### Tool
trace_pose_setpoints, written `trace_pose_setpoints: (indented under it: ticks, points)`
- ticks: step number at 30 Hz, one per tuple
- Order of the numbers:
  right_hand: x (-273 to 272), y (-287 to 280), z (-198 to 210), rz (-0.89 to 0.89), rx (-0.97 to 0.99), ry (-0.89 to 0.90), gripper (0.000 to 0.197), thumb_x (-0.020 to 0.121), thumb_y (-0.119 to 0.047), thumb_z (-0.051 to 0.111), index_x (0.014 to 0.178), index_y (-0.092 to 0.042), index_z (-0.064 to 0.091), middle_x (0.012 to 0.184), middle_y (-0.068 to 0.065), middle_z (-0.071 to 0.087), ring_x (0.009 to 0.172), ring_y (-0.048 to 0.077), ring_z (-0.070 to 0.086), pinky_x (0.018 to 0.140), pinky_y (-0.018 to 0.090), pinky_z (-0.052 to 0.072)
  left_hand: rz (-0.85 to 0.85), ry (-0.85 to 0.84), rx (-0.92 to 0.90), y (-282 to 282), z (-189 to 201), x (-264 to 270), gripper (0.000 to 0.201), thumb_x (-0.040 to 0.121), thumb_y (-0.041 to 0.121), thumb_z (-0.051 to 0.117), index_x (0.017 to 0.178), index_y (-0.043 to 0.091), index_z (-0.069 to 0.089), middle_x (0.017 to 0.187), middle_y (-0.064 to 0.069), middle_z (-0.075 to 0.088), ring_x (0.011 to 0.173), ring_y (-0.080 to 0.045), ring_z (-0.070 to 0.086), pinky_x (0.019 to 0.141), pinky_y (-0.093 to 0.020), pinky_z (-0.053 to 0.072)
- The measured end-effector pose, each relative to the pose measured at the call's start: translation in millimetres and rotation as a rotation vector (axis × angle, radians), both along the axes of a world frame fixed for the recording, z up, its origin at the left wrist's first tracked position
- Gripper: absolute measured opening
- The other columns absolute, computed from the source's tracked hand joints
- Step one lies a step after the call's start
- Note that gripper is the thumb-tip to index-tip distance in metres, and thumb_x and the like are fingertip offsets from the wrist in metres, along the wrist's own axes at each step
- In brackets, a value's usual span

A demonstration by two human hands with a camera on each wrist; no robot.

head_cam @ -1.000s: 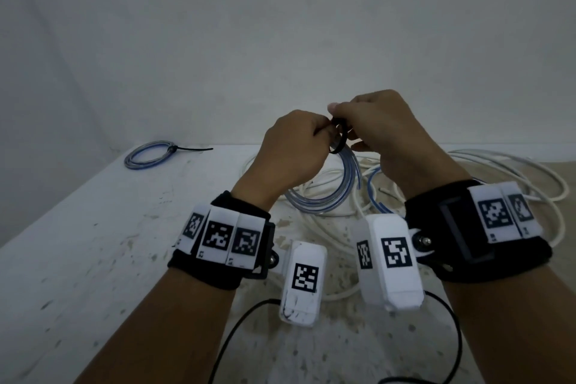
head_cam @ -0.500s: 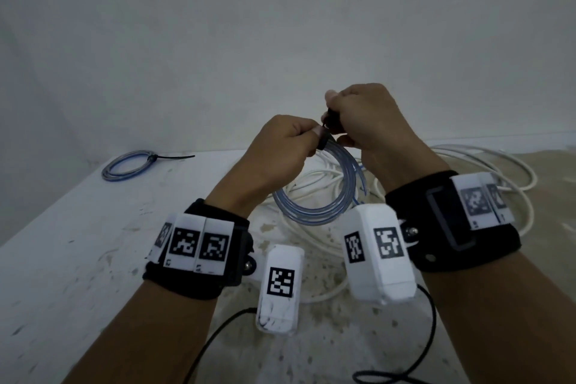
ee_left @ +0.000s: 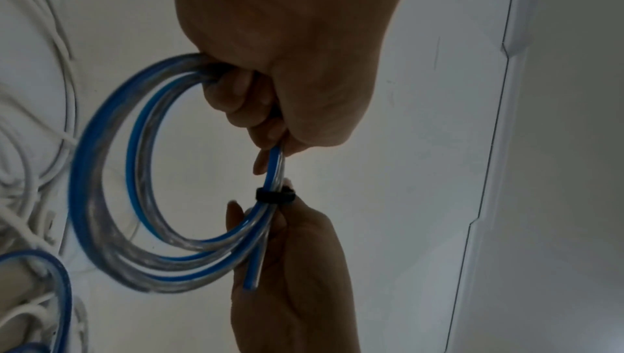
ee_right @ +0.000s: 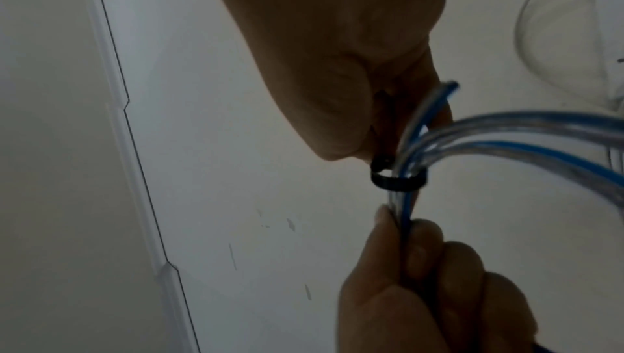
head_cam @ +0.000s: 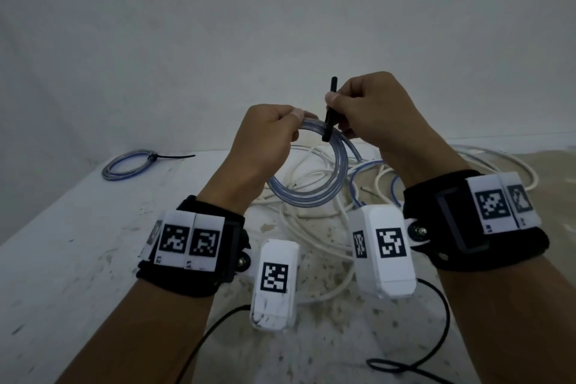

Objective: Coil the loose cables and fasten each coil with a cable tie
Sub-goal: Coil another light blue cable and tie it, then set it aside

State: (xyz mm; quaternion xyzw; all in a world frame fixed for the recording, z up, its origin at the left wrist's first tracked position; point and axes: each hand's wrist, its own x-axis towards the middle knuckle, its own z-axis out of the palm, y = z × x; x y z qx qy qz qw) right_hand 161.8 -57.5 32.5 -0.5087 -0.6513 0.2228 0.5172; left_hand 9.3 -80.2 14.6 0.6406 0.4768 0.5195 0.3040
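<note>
A clear cable with a blue stripe is wound into a coil (head_cam: 311, 184) that I hold above the table. My left hand (head_cam: 274, 125) grips the top of the coil (ee_left: 111, 172). A black cable tie (head_cam: 329, 112) loops round the strands beside it. My right hand (head_cam: 352, 103) pinches the tie's tail, which sticks upward. In the left wrist view the tie's band (ee_left: 275, 195) circles the strands between both hands. In the right wrist view the tie loop (ee_right: 398, 178) sits slack around the coil (ee_right: 506, 134), just above my left hand's fingers (ee_right: 422, 241).
A tied blue coil (head_cam: 131, 162) with a black tie tail lies at the table's far left. Loose white cables (head_cam: 318, 227) and a blue cable (head_cam: 358, 178) sprawl under my hands, reaching to the right. The white table (head_cam: 78, 243) meets a pale wall behind.
Both hands rose a little with the coil. The right hand drew the tie's tail upward, so the tail now stands clear above the fingers and the loop is smaller.
</note>
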Motion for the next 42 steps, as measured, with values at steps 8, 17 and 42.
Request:
trace_pose_setpoints:
  ticks: [8,17,42]
  points:
    - [-4,5,-2,-0.143,0.063,-0.051,0.025,0.095,-0.027,0.057,0.078,-0.009,0.061,0.081,0.013,0.067,0.074,0.036,0.067,0.073,0.048,0.057,-0.110,0.098,0.132,-13,2,16,0.029,0.100,0.015,0.049,0.090,0.021,0.075,0.054,0.004,0.043,0.049,-0.006,0.033,0.048,-0.020,0.028]
    - [-6,1,-7,-0.006,-0.144,0.259,0.031,0.093,-0.022,0.063,0.082,0.008,0.065,0.069,0.019,0.058,0.053,0.029,0.058,0.050,0.038,0.058,-0.003,0.049,0.147,-7,0,12,0.029,0.100,0.015,0.049,0.087,0.026,0.073,0.055,0.004,0.046,0.048,-0.002,0.036,0.050,-0.018,0.032]
    - [-13,6,-18,-0.003,-0.088,0.276,0.025,0.092,-0.006,0.063,0.068,-0.008,0.055,0.064,0.005,0.065,0.042,0.002,0.057,0.046,0.017,0.047,-0.061,0.141,0.067,4,-10,6,0.032,0.100,0.017,0.049,0.091,-0.006,0.069,0.049,0.012,0.038,0.046,-0.005,0.030,0.047,-0.022,0.025]
